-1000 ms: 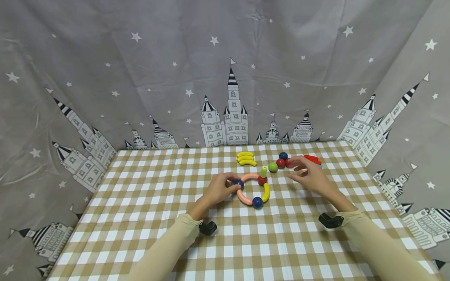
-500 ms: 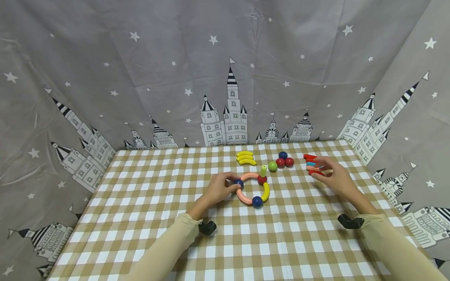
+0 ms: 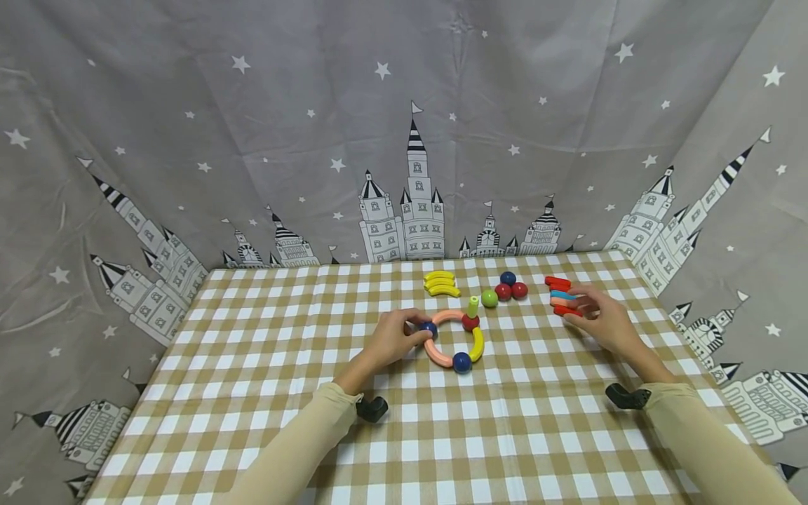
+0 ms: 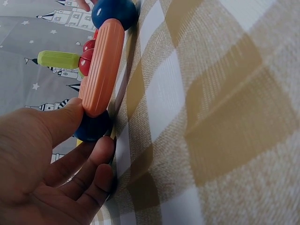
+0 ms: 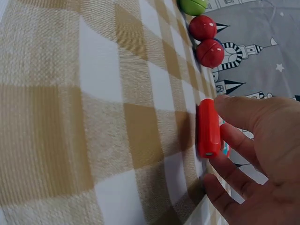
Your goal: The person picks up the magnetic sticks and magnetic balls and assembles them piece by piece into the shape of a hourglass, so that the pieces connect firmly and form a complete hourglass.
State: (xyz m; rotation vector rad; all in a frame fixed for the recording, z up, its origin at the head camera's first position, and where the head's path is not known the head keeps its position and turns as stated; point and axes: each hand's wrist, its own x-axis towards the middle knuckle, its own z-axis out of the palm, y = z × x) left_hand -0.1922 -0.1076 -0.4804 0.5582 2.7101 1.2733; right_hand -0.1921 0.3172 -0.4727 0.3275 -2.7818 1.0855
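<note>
A ring of curved rods and balls lies on the checked cloth. Thumb and fingers of my left hand (image 3: 394,340) pinch a blue ball (image 3: 430,328) on its left side. Two peach curved rods (image 3: 438,355), a yellow curved rod (image 3: 478,346), another blue ball (image 3: 462,362) and a red ball (image 3: 470,322) make up the rest. From that red ball a light green rod (image 3: 473,306) stands upright. My right hand (image 3: 604,319) is at a row of loose rods, its thumb and fingertips right beside the nearest red rod (image 5: 208,129). Blue (image 3: 561,294) and peach (image 3: 562,302) rods lie behind it.
Several yellow curved rods (image 3: 441,283) lie behind the ring. A loose green ball (image 3: 489,299), two red balls (image 3: 520,290) and a dark blue ball (image 3: 508,278) sit between ring and rods. More red rods (image 3: 557,282) lie near the cloth's back edge. A castle-print curtain (image 3: 284,140) hangs behind.
My right hand has moved right from beside the loose balls to the row of rods, then drawn its fingers in slightly. My left hand has stayed on the ring.
</note>
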